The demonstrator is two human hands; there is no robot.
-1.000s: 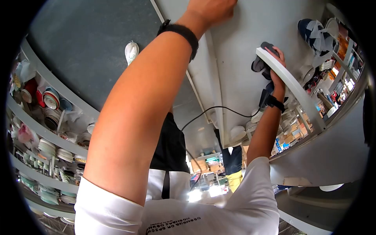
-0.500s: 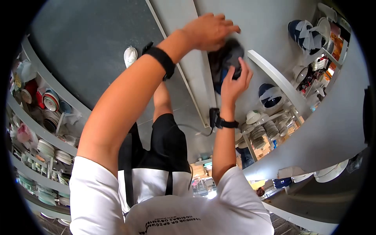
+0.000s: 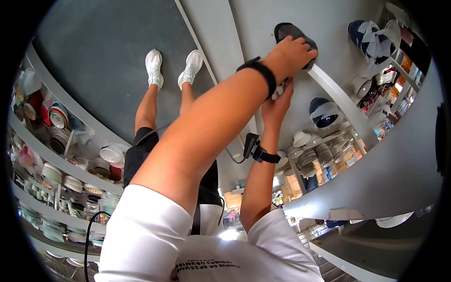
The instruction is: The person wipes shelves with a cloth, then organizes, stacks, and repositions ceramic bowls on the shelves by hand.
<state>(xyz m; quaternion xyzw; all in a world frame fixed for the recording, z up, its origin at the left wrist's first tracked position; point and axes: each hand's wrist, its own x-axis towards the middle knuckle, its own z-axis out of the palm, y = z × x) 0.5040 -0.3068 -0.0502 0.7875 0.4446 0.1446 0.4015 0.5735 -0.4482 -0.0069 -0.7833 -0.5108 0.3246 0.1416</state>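
My left hand (image 3: 293, 54) reaches across to the upper right. Its fingers curl over a dark grey, soft-looking thing (image 3: 287, 31) with a rounded end and black edge, whose kind I cannot make out. This thing lies against the pale grey surface beside the end of a white bar (image 3: 331, 91). Just below the left wrist is my right hand (image 3: 276, 105), partly hidden by that wrist. Its thumb and visible fingers are apart, and I see nothing held in them.
Racks on the left hold several stacks of plates (image 3: 51, 173) and bowls. To the right are a dark blue wrapped stack (image 3: 371, 42), a dark blue bowl (image 3: 324, 113) with wrapping and more stacked dishes (image 3: 324, 154). A black cable (image 3: 87, 239) hangs lower left.
My left hand has moved right and down onto the dark grey thing, which has shifted up and right. The right hand has dropped slightly, away from it. Both shoes now show.
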